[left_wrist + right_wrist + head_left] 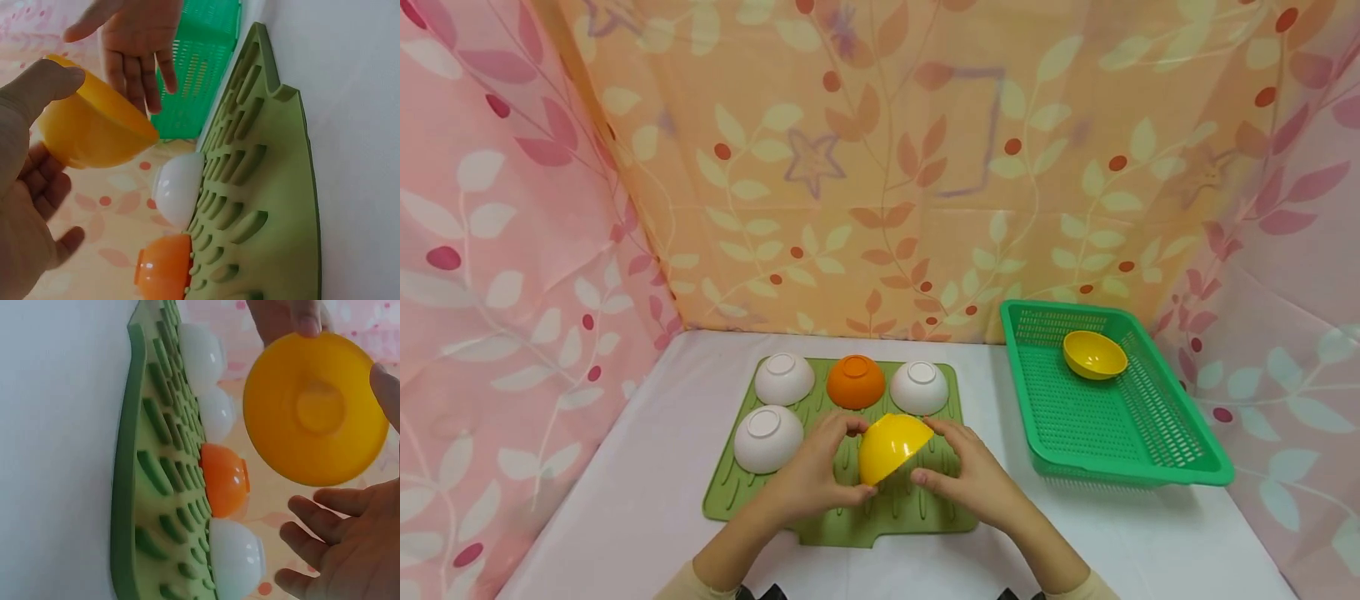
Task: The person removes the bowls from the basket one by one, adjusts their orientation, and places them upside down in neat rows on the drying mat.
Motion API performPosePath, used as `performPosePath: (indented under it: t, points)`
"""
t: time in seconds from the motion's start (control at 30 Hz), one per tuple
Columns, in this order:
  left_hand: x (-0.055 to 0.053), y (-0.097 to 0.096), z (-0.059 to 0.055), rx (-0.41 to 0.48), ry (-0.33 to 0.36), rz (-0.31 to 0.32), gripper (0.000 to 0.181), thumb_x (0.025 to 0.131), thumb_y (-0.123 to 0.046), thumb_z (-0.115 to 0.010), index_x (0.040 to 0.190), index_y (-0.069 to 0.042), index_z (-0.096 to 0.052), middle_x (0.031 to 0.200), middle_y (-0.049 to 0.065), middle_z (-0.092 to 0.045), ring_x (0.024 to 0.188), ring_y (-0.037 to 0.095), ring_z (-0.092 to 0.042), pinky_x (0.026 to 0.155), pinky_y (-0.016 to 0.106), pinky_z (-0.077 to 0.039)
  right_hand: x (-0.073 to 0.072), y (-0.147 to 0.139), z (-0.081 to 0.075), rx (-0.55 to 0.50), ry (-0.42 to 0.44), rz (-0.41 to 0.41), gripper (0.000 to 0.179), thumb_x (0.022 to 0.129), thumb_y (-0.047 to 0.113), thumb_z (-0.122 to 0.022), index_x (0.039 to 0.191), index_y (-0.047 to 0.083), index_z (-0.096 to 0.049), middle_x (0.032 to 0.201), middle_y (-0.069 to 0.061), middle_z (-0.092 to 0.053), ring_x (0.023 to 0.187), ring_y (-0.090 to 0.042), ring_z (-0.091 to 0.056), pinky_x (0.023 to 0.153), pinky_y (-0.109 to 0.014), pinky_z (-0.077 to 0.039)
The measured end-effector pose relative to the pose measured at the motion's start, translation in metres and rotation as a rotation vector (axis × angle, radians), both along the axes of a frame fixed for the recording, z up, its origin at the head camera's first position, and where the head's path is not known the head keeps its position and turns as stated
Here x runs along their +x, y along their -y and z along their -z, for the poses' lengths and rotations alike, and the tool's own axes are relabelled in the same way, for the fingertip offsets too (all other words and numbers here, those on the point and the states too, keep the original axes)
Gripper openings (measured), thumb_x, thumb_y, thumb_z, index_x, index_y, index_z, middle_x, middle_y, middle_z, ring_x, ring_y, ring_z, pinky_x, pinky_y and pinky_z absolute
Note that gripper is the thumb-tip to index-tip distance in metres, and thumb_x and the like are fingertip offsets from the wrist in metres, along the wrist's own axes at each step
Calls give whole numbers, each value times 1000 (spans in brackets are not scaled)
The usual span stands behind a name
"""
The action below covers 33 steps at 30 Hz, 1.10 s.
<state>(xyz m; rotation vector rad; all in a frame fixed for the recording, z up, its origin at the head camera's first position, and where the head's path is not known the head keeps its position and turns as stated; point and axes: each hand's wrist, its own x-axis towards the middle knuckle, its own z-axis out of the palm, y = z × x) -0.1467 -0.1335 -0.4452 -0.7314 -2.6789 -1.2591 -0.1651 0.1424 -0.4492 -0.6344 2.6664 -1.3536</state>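
Note:
My left hand grips a yellow bowl above the green drying mat, thumb on the rim and fingers around the outside. The bowl is tilted on its side, and in the right wrist view its hollow inside faces that camera. Just right of the bowl is my right hand, fingers spread and fairly straight, fingertips close to the rim. Behind the bowl, an orange bowl lies upside down on the mat between two white bowls. Another upturned white bowl is at the mat's left.
A green plastic basket with perforated sides stands to the right of the mat. Inside it, near the back, rests another yellow bowl. Floral cloth hangs behind and along both sides of the white table.

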Motion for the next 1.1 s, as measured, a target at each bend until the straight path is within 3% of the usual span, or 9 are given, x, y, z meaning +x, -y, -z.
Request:
performPosePath:
  t: [0.1,0.17,0.33,0.47,0.6,0.73,0.87,0.97,1.1]
  points:
    - [2,-2,-1,-82,-155,8,76,67,-28,-96,129,-22,-53,130,-11,-52,125,13,-45,108,47,-42,-1,0,0,-59,97,-23,69,88,44,-79,147,21,-54,148,-2,-56,140,-33,-47,111,-69,-32]
    - [4,-4,-2,-112,-216,14,77,66,-28,-97,129,-22,-53,132,-10,-52,127,14,-43,110,50,-38,-2,0,0,-101,143,-38,69,87,42,-80,147,20,-54,146,-3,-58,140,-33,-47,113,-70,-29]
    - [8,-6,-5,-166,-294,11,77,64,-30,-97,127,-20,-54,133,-7,-51,129,15,-43,113,51,-33,-2,0,-2,-150,181,-72,75,83,42,-84,148,19,-53,143,-1,-60,140,-32,-47,114,-72,-25]
    - [11,-8,-9,-156,-320,14,76,66,-32,-96,128,-20,-54,132,-8,-51,127,15,-43,111,49,-33,-2,-1,-3,-230,221,-87,73,83,41,-85,146,21,-54,141,2,-61,142,-30,-44,115,-73,-19]
    - [14,-8,-11,-53,-251,4,82,70,-34,-96,138,-26,-51,139,-8,-48,130,16,-41,110,51,-39,-2,-3,-4,-357,254,-131,72,86,39,-82,148,17,-52,142,-2,-61,140,-33,-44,115,-72,-22]
    - [15,-8,-13,121,-44,-12,91,74,-40,-93,148,-35,-40,149,-7,-45,136,19,-41,108,55,-42,-2,-5,-2,-506,236,-212,74,90,35,-78,150,6,-47,140,-9,-60,131,-29,-51,113,-48,-40]
    - [11,-6,-13,267,137,55,87,79,-37,-89,151,-34,-40,150,-8,-50,135,18,-46,107,50,-42,1,-5,-2,-618,229,-298,78,91,35,-76,153,4,-41,144,-8,-58,129,-23,-54,106,-31,-47]
    - [8,-4,-11,301,188,125,85,80,-35,-89,152,-33,-42,148,-10,-52,134,15,-48,107,44,-43,2,-5,-2,-664,235,-358,79,93,36,-74,155,5,-37,147,-9,-55,127,-24,-55,105,-35,-50]
    - [7,-3,-11,300,200,155,85,78,-36,-90,150,-34,-46,144,-12,-55,131,15,-50,107,44,-43,1,-5,0,-695,239,-429,79,95,35,-70,158,5,-31,150,-11,-51,125,-26,-57,105,-38,-51]
